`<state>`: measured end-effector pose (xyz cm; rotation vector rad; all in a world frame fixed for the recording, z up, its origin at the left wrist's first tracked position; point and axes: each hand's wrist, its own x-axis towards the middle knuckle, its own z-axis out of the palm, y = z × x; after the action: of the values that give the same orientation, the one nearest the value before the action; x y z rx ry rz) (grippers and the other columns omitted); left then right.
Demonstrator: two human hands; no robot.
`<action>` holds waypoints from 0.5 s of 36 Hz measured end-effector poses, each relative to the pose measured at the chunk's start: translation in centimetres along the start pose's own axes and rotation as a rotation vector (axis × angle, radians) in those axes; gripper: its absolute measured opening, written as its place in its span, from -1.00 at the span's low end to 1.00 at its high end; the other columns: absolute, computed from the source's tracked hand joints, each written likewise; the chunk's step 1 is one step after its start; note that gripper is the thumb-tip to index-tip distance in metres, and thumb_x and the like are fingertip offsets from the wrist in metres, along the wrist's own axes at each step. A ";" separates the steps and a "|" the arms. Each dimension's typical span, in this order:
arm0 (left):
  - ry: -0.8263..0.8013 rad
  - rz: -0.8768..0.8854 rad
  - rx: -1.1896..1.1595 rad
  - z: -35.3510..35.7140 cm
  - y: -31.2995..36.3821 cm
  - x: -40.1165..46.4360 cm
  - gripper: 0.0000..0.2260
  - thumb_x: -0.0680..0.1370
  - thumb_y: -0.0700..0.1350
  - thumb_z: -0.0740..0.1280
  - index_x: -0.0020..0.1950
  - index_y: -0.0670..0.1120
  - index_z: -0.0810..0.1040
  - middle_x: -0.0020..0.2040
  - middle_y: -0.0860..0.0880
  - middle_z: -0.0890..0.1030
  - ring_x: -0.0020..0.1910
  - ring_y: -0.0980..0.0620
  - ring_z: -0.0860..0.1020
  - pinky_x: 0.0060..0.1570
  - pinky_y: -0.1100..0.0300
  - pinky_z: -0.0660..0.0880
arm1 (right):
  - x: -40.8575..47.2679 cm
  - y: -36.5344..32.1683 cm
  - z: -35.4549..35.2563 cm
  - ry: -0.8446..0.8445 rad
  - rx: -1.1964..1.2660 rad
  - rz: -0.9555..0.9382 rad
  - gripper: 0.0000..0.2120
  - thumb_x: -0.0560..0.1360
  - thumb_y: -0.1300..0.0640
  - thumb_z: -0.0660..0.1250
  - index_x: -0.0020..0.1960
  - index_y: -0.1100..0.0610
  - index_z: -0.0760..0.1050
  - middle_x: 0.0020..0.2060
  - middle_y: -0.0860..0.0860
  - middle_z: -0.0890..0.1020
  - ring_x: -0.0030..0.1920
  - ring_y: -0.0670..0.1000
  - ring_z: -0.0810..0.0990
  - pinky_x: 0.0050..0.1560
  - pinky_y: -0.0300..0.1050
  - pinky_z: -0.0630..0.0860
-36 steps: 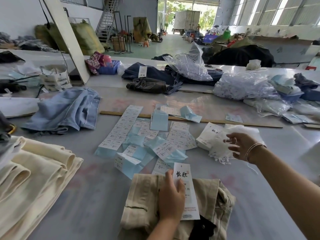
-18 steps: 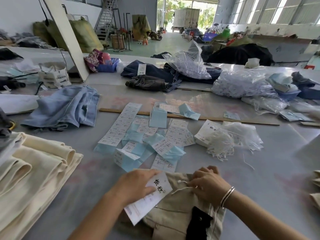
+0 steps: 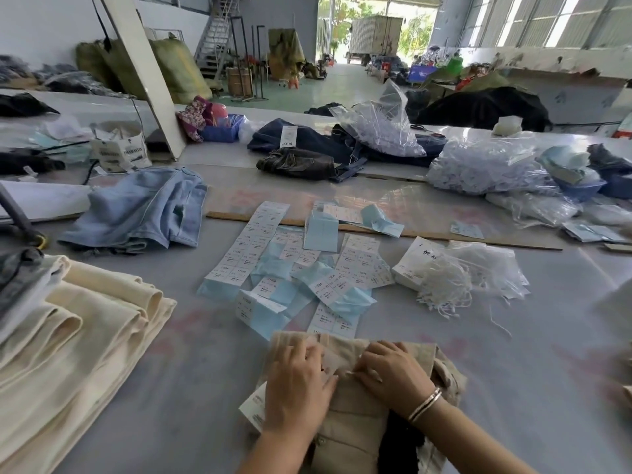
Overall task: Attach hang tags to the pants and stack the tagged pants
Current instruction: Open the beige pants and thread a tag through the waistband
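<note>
Working at the beige pants' (image 3: 349, 405) waistband: left hand (image 3: 297, 388) grips the hang tag (image 3: 253, 407), right hand (image 3: 393, 374) beside it pinches something unclear, probably the string.

Beige pants (image 3: 355, 401) folded at near edge of desk (image 3: 547, 354). Both hands on waistband area: left hand (image 3: 301, 388) over white hang tag (image 3: 254, 407), tag largely covered; right hand (image 3: 393, 371) fingers curled at fabric, grip blurred. Cream pants stack (image 3: 75, 343) at left edge. Label sheets (image 3: 294, 268) mid-desk. White string bundle (image 3: 444, 285) right of sheets. Light-blue jeans (image 3: 136, 210) far left.
</note>
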<state>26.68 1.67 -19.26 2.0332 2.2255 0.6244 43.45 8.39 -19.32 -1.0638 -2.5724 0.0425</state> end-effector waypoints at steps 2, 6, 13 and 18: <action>0.100 -0.004 -0.132 -0.3 -0.1 0.0 -0.89 0.44 -0.02 0.44 -0.08 0.00 0.61 -0.12 0.07 0.62 -0.14 0.06 0.58 -0.18 0.24 0.50 | 0.1 -0.5 0.1 0.031 0.178 0.135 -0.89 0.34 0.17 0.52 -0.26 0.11 0.59 -0.31 -0.01 0.62 -0.24 0.07 0.62 -0.15 -0.16 0.49; 0.230 -0.271 -0.656 -0.4 -0.3 0.5 -0.81 0.52 -0.22 0.37 -0.26 0.01 0.54 -0.35 0.15 0.58 -0.35 0.18 0.49 -0.30 0.53 0.36 | 0.7 -2.0 1.1 0.197 0.603 0.550 -0.82 0.44 0.24 0.42 -0.26 0.02 0.50 -0.41 -0.10 0.61 -0.37 -0.13 0.55 -0.31 -0.38 0.39; 0.108 -0.516 -1.236 0.6 -0.4 0.1 -0.79 0.58 -0.32 0.21 -0.22 -0.21 0.54 -0.40 0.06 0.56 -0.39 0.16 0.47 -0.40 0.37 0.41 | 0.6 -4.4 3.4 0.444 0.739 0.548 -0.61 0.39 0.37 0.44 -0.26 -0.14 0.50 -0.42 -0.06 0.57 -0.38 -0.16 0.49 -0.30 -0.33 0.41; -0.011 -0.496 -1.401 0.8 -0.5 0.0 -0.72 0.59 -0.32 0.19 -0.19 -0.11 0.61 -0.26 -0.11 0.62 -0.23 -0.06 0.54 -0.19 0.06 0.50 | 0.5 -4.3 3.8 0.487 0.679 0.469 -0.65 0.38 0.39 0.46 -0.20 -0.09 0.55 -0.34 -0.21 0.60 -0.28 -0.19 0.55 -0.24 -0.39 0.44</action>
<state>26.46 1.87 -20.20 0.7367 1.3384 1.4541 38.98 6.06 -22.06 -1.1762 -1.6408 0.6370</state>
